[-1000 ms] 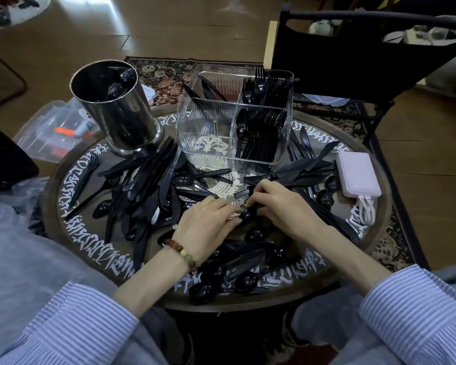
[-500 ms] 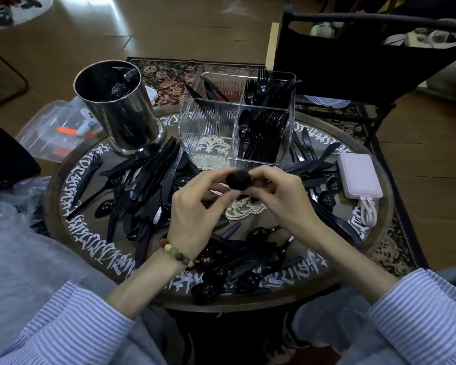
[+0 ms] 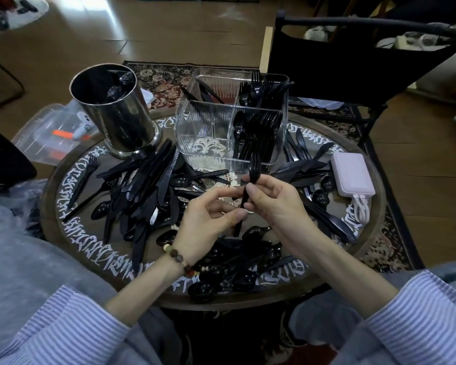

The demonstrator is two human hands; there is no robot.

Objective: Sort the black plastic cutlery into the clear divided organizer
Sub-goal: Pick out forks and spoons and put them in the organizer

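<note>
Spoons (image 3: pixel 254 168) now raised upright, both hands (image 3: pixel 271 200) pinching handles, just before organizer (image 3: pixel 208 122) front wall

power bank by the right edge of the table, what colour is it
Pale pink power bank, white cable attached; head view.

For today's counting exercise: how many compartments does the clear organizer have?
4 in the clear organizer: near-left, no cutlery visible; near-right, cutlery; far-left, knives; far-right, forks. None seem hidden.

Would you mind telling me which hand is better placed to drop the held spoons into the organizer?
Right. The right hand grips the stacked spoons just below the organizer, nearest its spoon compartment; the left hand only pinches the handles.
</note>
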